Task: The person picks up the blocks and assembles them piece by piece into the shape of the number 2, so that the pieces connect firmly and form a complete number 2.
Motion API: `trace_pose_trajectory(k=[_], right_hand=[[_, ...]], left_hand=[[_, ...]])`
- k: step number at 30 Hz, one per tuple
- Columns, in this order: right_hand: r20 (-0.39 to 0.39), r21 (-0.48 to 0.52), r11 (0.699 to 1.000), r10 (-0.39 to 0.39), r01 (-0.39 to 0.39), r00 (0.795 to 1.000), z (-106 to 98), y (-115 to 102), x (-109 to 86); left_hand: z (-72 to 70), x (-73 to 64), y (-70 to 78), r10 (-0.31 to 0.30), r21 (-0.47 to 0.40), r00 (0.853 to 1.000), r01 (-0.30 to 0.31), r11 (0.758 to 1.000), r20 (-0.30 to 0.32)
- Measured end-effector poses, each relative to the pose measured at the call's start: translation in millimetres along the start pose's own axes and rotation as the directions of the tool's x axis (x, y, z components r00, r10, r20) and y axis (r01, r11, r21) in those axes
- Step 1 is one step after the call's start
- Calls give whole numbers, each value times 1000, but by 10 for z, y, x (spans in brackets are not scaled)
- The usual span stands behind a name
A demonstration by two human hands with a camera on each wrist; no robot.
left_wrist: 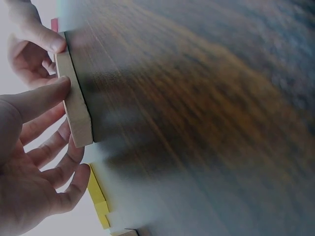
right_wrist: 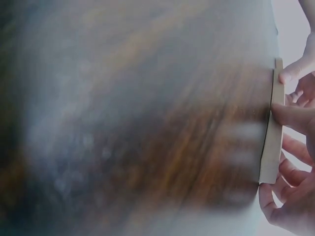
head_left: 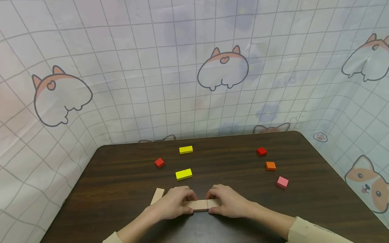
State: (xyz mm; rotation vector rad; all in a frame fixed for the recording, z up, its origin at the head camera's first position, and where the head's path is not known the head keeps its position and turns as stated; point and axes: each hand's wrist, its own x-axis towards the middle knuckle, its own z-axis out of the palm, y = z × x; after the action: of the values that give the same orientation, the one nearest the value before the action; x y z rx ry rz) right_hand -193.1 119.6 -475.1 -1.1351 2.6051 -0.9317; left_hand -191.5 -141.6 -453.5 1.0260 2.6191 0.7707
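Two plain wooden blocks lie end to end on the dark table in front of me, with a thin seam between them. My left hand pinches the left wooden block between thumb and fingers. On the right one, my right hand has its thumb at the near side and fingers at the far side. The left wrist view shows the left block's outer end reaching past my left thumb. Beside the left hand lies another plain wooden block, partly covered by that hand.
Beyond the hands lie two yellow blocks and a small red block. To the right are another red block, an orange block and a pink block. A patterned cloth hangs behind the table.
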Motion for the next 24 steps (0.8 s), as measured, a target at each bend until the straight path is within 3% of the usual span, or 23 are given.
trace_pose_trajectory(k=[24], right_hand=[[-39,-65,998,21,-23,999,59,-33,39]], left_hand=[[-3,-23,13,-15,-23,1000,15,1000,2]])
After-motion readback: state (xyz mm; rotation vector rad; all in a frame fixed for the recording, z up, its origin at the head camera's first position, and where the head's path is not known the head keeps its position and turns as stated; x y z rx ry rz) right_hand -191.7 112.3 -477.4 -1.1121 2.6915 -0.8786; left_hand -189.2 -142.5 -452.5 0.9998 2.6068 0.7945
